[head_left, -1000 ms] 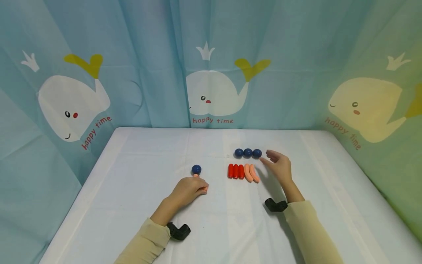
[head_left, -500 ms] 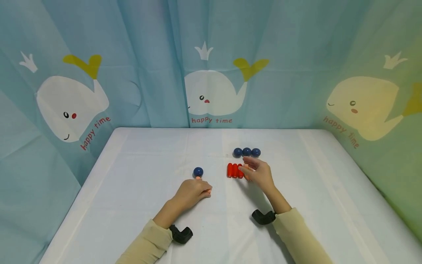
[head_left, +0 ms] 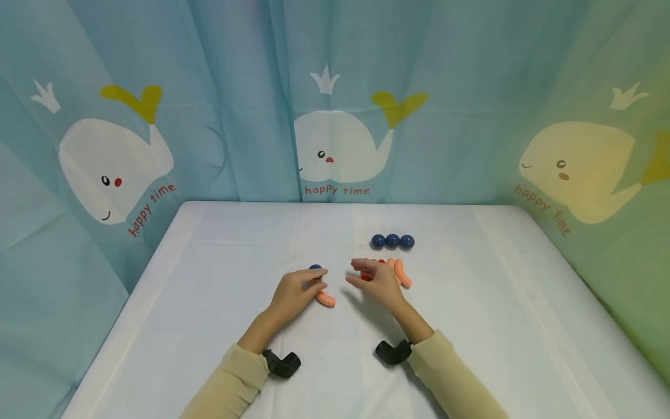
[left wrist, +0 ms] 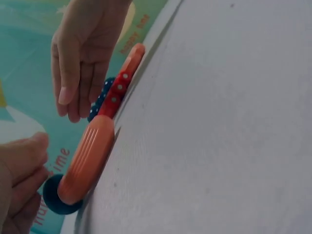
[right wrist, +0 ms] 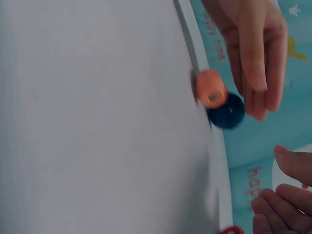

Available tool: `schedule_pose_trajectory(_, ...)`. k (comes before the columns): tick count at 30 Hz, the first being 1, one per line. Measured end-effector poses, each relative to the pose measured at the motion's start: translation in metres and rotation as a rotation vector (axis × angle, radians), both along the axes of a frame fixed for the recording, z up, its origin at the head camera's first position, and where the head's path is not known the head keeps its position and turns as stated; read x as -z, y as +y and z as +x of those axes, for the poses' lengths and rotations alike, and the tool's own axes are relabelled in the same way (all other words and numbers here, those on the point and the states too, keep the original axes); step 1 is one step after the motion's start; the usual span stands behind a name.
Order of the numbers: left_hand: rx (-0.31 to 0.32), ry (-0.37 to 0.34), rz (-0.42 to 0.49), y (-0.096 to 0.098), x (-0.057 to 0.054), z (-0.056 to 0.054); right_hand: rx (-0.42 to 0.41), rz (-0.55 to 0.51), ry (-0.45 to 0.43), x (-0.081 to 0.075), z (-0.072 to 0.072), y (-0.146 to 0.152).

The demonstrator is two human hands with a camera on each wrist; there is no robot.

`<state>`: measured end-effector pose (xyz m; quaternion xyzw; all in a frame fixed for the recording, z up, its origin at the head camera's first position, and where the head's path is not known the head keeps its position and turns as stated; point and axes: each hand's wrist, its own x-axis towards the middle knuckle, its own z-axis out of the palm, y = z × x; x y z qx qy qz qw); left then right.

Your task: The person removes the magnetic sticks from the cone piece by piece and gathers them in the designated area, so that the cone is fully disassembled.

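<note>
An orange curved bead-like piece [head_left: 325, 299] lies on the white table beside my left hand [head_left: 293, 295]. Just beyond it sits a dark blue ball [head_left: 315, 267], partly hidden by that hand. In the left wrist view the orange piece [left wrist: 87, 158] and my left fingers are apart. My right hand [head_left: 384, 288] hovers with fingers extended over a row of red cylinders [head_left: 381, 262], covering most of them. Next to the red row lie two more orange curved pieces [head_left: 403, 274]. Neither hand holds anything visible.
Three dark blue balls [head_left: 392, 241] stand in a line farther back on the white table [head_left: 235, 250]. A blue-green curtain [head_left: 251, 116] with printed whales hangs behind the table. Black wrist cameras [head_left: 282, 365] are worn on both arms.
My right hand has moved left, from beside the blue balls to above the red cylinders. My left hand has come off the orange piece, which now shows, and its fingers have spread.
</note>
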<state>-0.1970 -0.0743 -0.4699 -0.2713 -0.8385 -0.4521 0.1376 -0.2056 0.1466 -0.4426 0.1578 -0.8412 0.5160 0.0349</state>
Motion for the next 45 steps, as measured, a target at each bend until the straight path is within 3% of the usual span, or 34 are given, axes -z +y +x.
schedule_pose_trajectory(3,-0.051,-0.029,0.089,-0.003,0.003,-0.003,-0.04,-0.002,-0.016,0.002,0.003,-0.007)
schedule_pose_trajectory(9,-0.099,-0.065,0.123,-0.005,0.005,-0.006,-0.084,0.023,-0.059,0.004,0.009,-0.016)
schedule_pose_trajectory(13,-0.13,-0.149,0.134,-0.006,0.007,-0.007,-0.159,0.104,-0.066,0.003,0.013,-0.021)
schedule_pose_trajectory(19,-0.119,-0.261,0.148,-0.007,0.013,-0.009,-0.233,0.217,-0.05,0.001,0.018,-0.028)
schedule_pose_trajectory(26,-0.071,-0.243,0.184,-0.007,0.016,-0.011,-0.284,0.243,-0.031,0.003,0.02,-0.032)
schedule_pose_trajectory(32,-0.042,-0.243,0.197,-0.008,0.017,-0.012,-0.279,0.27,0.04,0.003,0.019,-0.034)
schedule_pose_trajectory(39,-0.086,-0.212,0.141,-0.004,0.015,-0.012,-0.257,0.293,0.066,0.002,0.021,-0.035)
schedule_pose_trajectory(45,-0.16,-0.135,0.073,0.004,0.009,-0.007,-0.223,0.319,0.064,0.0,0.023,-0.032)
